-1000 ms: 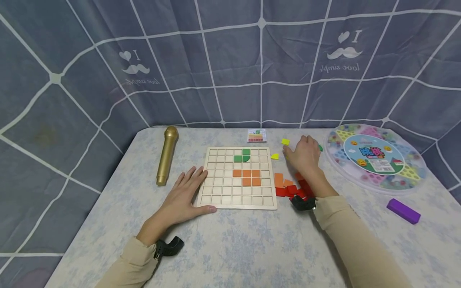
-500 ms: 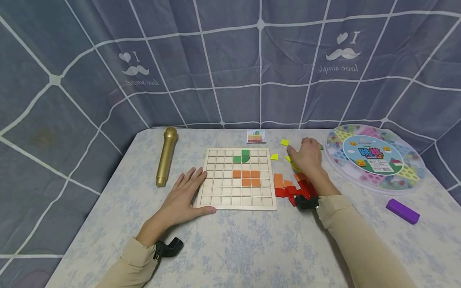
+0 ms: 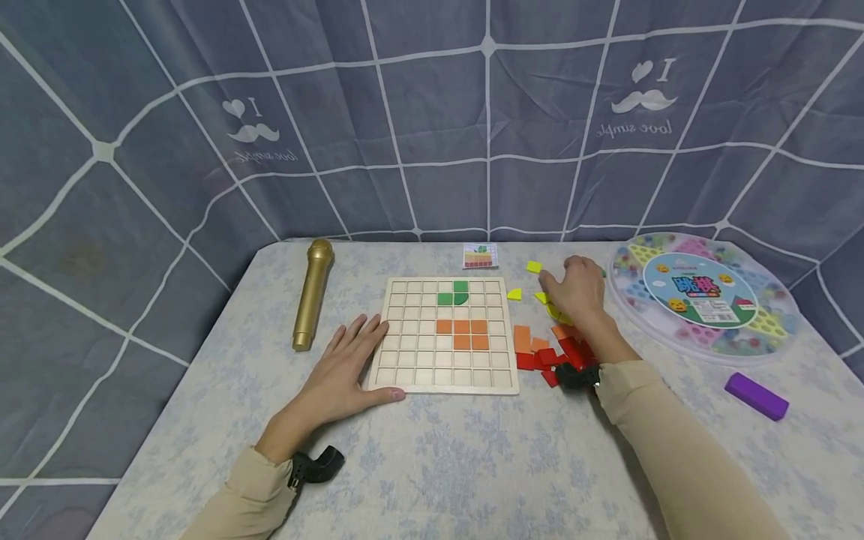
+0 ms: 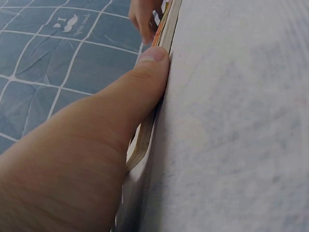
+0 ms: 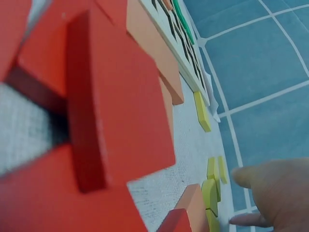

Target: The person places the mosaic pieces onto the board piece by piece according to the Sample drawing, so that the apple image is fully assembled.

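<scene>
A wooden grid board (image 3: 405, 360) lies mid-table with green pieces (image 3: 454, 293) and orange pieces (image 3: 462, 334) set in it. My left hand (image 3: 358, 345) rests flat against the board's left edge, and its thumb (image 4: 140, 82) presses the board's rim (image 4: 166, 34). My right hand (image 3: 560, 289) lies palm-down to the right of the board, its relaxed fingers (image 5: 275, 193) over loose yellow pieces (image 5: 211, 186). Nothing shows pinched in it. Loose red pieces (image 5: 111, 111) and orange pieces (image 3: 523, 337) lie by its wrist.
A gold microphone (image 3: 313, 292) lies left of the board. A small picture card (image 3: 481, 256) sits behind it. A round plastic game tray (image 3: 702, 296) stands at the right, with a purple block (image 3: 756, 396) in front. Grey checked cloth hangs behind the table.
My right hand has shifted slightly right and drawn its fingers in over the yellow pieces. My left hand has stayed on the board's edge.
</scene>
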`<state>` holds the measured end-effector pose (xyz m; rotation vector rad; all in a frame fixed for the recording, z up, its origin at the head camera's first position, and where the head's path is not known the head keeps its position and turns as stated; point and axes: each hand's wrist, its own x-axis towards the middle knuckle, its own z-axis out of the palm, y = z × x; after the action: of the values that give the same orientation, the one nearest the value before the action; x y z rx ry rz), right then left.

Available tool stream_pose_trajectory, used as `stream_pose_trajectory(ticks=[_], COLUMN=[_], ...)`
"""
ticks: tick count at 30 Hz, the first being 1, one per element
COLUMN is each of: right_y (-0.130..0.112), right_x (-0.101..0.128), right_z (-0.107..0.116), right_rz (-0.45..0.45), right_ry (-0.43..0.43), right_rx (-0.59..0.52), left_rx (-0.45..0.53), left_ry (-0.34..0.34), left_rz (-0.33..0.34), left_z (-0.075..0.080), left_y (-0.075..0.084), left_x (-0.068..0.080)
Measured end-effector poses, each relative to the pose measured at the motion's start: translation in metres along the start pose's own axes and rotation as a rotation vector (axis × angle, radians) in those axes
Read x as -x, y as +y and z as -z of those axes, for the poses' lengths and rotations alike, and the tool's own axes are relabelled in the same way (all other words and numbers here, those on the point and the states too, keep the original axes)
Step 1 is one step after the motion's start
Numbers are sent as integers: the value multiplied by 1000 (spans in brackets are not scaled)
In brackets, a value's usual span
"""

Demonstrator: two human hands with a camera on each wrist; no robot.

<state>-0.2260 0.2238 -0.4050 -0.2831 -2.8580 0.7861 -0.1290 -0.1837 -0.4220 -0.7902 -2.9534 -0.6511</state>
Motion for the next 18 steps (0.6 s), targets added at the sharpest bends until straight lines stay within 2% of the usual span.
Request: stream_pose_trajectory(ticks=[12,18], right_y=[2,7], right_x=[-8,-15], right_z=[-2,-5], right_rz=[23,88], right_ry=[14,3], right_rx=[-19,-88], left_rx=[4,1], left_ry=[1,-3], left_rz=[2,6], left_z=[1,1], left_y=[1,1], left_x=[0,0])
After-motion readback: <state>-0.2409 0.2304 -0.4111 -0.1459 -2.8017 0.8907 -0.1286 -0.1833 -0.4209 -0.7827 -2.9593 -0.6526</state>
